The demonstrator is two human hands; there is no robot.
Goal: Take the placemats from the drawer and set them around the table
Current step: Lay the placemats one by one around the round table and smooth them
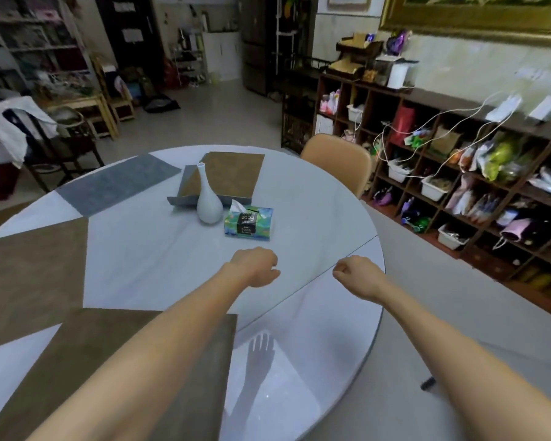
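A round white table (159, 259) carries several placemats. A grey placemat (115, 186) lies at the far left, a brown placemat (32, 275) at the left edge, and another brown placemat (134, 370) at the near edge under my left forearm. A stack with a brown mat on grey ones (233, 176) sits at the far side. My left hand (255, 265) and my right hand (357, 275) hover over the bare right part of the table with wrists bent down, fingers hidden and nothing visible in them. A reflection in the glossy top shows straight, spread fingers below my left hand.
A white vase (209, 202) and a green tissue box (248, 222) stand mid-table beside the stack. A tan chair (337, 163) is at the far right edge, and a dark chair with white cloth (29, 128) at the far left. Cluttered cubby shelves (442, 173) line the right wall.
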